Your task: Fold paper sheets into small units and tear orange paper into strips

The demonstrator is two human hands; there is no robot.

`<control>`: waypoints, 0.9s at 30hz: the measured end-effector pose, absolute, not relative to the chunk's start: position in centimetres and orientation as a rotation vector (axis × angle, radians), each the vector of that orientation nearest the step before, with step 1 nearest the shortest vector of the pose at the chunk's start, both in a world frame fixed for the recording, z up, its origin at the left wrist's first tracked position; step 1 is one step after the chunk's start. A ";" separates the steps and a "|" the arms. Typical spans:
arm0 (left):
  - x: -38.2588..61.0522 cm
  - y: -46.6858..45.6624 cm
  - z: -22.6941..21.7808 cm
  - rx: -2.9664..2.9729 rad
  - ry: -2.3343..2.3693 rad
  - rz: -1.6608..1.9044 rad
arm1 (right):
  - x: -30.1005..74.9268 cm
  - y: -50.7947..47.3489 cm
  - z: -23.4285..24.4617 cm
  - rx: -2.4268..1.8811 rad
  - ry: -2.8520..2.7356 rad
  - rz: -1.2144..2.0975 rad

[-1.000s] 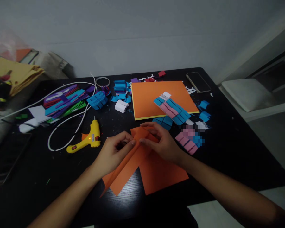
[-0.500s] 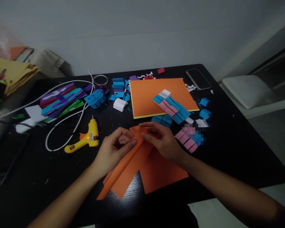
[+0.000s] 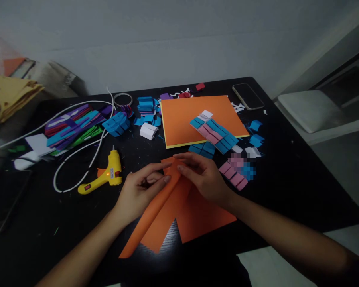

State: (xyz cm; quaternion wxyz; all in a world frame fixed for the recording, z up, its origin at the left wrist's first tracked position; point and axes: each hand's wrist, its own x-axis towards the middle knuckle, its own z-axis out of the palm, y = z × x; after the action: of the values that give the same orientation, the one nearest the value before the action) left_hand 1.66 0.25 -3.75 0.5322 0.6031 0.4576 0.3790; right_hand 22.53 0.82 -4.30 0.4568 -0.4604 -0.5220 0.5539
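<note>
A partly folded orange paper sheet (image 3: 179, 211) lies on the black table (image 3: 287, 187) in front of me. My left hand (image 3: 140, 191) pinches its folded left flap near the top, fingers closed on the paper. My right hand (image 3: 203, 177) grips the top of the fold from the right, fingertips pressed on the crease. The two hands nearly touch at the fold's upper end. A long narrow pleat runs down to the lower left.
A yellow glue gun (image 3: 103, 179) with a white cable (image 3: 77, 159) lies left of my hands. Behind are an orange card (image 3: 185, 115) bearing a blue and pink paper strip (image 3: 215, 133), loose blue paper pieces (image 3: 146, 109), coloured strips (image 3: 74, 127), a phone (image 3: 247, 95).
The folded flap has lengthened toward the lower left as the pleat is pulled down. Both hands have stayed at the fold's top, shifting slightly.
</note>
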 end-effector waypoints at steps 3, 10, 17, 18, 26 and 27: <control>1.7 0.2 -3.7 1.476 1.105 0.925 | 22.4 0.8 -4.3 -1.126 -1.238 1.359; 1.8 0.1 -3.6 1.529 1.126 0.964 | 22.3 0.6 -4.2 -1.135 -1.234 1.312; 1.9 0.0 -3.6 1.524 1.142 0.968 | 22.2 0.6 -4.3 -1.102 -1.209 1.317; 1.9 0.0 -3.6 1.516 1.139 0.964 | 22.2 0.6 -4.3 -1.102 -1.210 1.314; 1.7 -0.1 -3.7 1.511 1.122 0.953 | 22.2 0.6 -4.2 -1.066 -1.185 1.313; 1.7 -0.1 -3.7 1.516 1.121 0.956 | 22.2 0.6 -4.2 -1.062 -1.185 1.315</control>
State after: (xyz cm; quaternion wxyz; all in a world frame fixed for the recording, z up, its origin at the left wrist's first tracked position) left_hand 1.75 -0.07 -3.70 0.4916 0.6244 0.4618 0.3939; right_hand 22.17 0.59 -4.15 0.5130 -0.4418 -0.4927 0.5467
